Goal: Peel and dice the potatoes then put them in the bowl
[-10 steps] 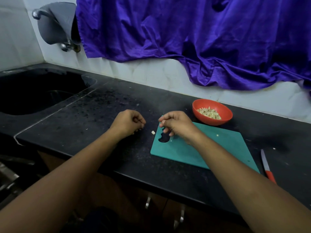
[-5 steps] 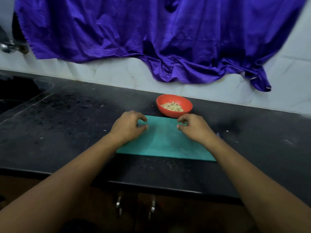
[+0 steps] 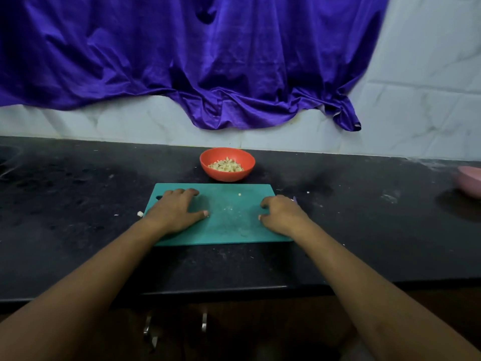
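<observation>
1. The cutting board [image 3: 229, 222] now sits squared at mid-frame, no longer angled.
2. My left hand [image 3: 177, 212] lies flat on it and my right hand [image 3: 282, 214] is loosely curled; both are empty.
3. The bowl [image 3: 226, 176] just above holds the diced potato [image 3: 226, 165]; I judge the dicing finished.
4. One crumb [image 3: 239, 194] remains.

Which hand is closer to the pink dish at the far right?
Right. The right hand rests on the green board's right end, with the pink dish well off to its right; the left hand lies on the board's left end, farther away.
</observation>
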Demonstrator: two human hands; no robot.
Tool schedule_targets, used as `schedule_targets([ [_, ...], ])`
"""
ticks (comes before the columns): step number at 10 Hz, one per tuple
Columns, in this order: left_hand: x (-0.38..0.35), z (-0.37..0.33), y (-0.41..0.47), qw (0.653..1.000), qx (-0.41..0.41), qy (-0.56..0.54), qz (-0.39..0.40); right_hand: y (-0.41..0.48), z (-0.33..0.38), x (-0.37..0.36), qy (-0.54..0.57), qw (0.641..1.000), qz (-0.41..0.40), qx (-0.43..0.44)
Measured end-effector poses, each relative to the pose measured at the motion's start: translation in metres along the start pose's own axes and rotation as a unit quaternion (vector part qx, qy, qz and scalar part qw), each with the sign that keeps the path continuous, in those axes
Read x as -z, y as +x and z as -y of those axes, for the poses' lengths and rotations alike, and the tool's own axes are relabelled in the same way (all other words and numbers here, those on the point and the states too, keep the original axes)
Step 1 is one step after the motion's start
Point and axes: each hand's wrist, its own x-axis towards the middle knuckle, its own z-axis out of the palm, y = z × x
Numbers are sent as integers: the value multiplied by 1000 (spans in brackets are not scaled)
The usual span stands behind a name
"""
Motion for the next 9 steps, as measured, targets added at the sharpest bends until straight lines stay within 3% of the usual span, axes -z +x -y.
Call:
schedule_targets([
  [1, -2, -1, -1, 1000, -3, 11, -2, -5, -2, 4, 4, 1000, 9, 13],
  [3, -2, -16, 0, 997, -45, -40, -44, -16, -37, 49, 90, 987, -134, -23],
  [5, -9, -48, 2, 991, -104, -67, -52, -31, -65, 29, 43, 995, -27, -85],
  [7, -11, -54, -11, 990, -118, -60, -47, -29, -63, 14, 59, 992, -96, -60],
  [9, 9, -39, -24, 990, -110, -46, -81, -23, -59, 15, 39, 995, -80, -50],
])
